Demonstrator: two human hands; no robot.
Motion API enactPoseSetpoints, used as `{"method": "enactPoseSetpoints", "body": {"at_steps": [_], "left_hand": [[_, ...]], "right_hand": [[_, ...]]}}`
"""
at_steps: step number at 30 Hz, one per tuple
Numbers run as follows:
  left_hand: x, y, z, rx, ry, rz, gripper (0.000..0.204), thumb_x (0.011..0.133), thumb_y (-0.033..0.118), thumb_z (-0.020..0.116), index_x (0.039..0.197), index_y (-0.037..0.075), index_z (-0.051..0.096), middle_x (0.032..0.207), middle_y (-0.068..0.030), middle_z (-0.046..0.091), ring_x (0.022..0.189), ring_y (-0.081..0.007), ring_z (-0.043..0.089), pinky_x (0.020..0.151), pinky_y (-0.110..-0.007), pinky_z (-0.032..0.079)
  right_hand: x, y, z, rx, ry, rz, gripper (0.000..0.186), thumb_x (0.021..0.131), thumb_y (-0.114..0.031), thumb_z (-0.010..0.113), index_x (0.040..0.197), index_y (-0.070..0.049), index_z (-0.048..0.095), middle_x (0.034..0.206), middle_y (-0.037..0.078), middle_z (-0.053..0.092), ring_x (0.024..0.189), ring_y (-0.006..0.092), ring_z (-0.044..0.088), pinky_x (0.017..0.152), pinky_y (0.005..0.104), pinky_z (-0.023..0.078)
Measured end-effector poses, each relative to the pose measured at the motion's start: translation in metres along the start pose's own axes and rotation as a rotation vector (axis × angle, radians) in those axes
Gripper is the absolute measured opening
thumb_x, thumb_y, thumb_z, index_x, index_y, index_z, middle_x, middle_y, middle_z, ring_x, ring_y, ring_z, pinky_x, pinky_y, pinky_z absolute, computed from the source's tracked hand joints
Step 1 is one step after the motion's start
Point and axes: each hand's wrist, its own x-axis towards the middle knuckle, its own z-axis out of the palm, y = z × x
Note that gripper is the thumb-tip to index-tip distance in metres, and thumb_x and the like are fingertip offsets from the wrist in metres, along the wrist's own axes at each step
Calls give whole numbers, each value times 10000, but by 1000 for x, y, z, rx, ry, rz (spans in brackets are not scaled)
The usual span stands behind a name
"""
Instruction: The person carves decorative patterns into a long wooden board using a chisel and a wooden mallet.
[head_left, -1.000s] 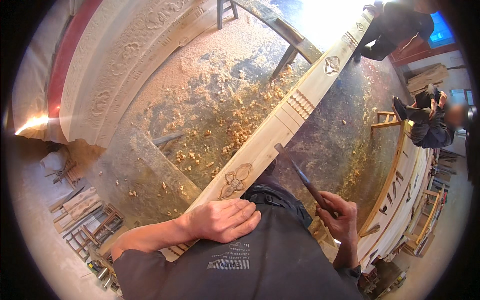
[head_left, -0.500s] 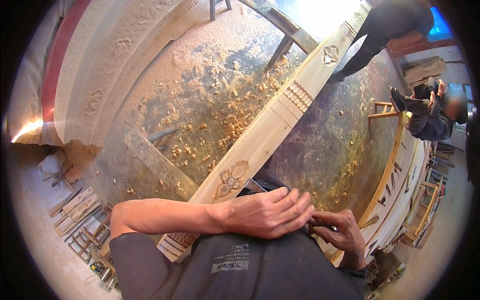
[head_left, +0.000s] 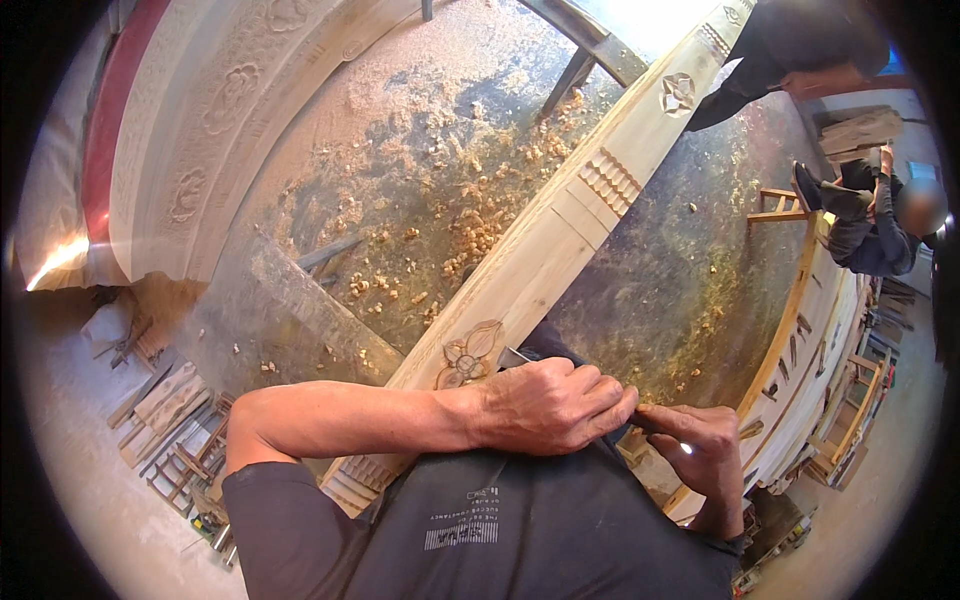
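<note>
A long pale wooden beam (head_left: 545,255) runs diagonally past my body, carved with a flower (head_left: 468,352) and bands of small rounded ridges (head_left: 611,182). My left hand (head_left: 548,408) is closed around a chisel, whose short metal blade (head_left: 513,357) shows at the beam's right edge beside the flower. My right hand (head_left: 697,440) sits just right of the left, its fingers curled around the chisel's handle end. Most of the handle is hidden by the two hands.
Wood shavings (head_left: 480,235) litter the dark floor. A trestle (head_left: 600,45) stands at the far end, near a person in dark clothes (head_left: 815,45). Another person (head_left: 880,215) sits at right, beyond a long board (head_left: 790,365) with several tools. Large carved panels (head_left: 215,120) lean at left.
My left hand has closed its fingers more tightly around the chisel, and the blade shows beside the flower. My right hand has shifted slightly to the right. The whole view has shifted a little.
</note>
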Motion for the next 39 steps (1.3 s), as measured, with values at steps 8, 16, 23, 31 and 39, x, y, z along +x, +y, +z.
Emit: {"method": "enactPoseSetpoints", "body": {"at_steps": [8, 16, 23, 31, 39], "left_hand": [[2, -2, 3, -9, 7, -42, 441, 919, 176, 654, 1298, -47, 691, 917, -47, 646, 726, -141, 628, 561, -281, 460], [2, -2, 4, -36, 0, -71, 457, 921, 170, 648, 1320, -51, 678, 927, -55, 649, 733, -148, 636, 570, -287, 479], [4, -4, 3, -29, -11, -78, 463, 926, 167, 645, 1331, -56, 672, 931, -60, 644, 734, -153, 631, 571, -290, 483], [3, -3, 5, -36, -12, -67, 473, 938, 155, 639, 1353, -71, 660, 958, -64, 652, 772, -153, 646, 602, -287, 494], [4, -4, 6, -15, 9, -33, 487, 946, 142, 634, 1374, -90, 649, 991, -78, 663, 795, -159, 649, 630, -290, 499]], "right_hand": [[7, 4, -2, -38, 51, -34, 440, 736, 73, 780, 1158, -36, 841, 891, 146, 807, 708, 245, 773, 621, 326, 571], [11, 11, -10, -42, -15, -49, 501, 770, 105, 812, 1236, -78, 831, 928, 144, 814, 720, 233, 782, 602, 337, 585], [16, 8, -12, -34, -10, -60, 513, 777, 110, 811, 1246, -98, 838, 913, 129, 816, 704, 207, 773, 594, 328, 578], [19, 5, -13, -19, -15, -39, 498, 788, 101, 806, 1246, -92, 837, 857, 129, 788, 666, 198, 743, 579, 329, 558], [21, 3, -13, -55, 13, -57, 476, 733, 60, 793, 1188, -67, 851, 743, 114, 718, 590, 203, 677, 540, 333, 503]]}}
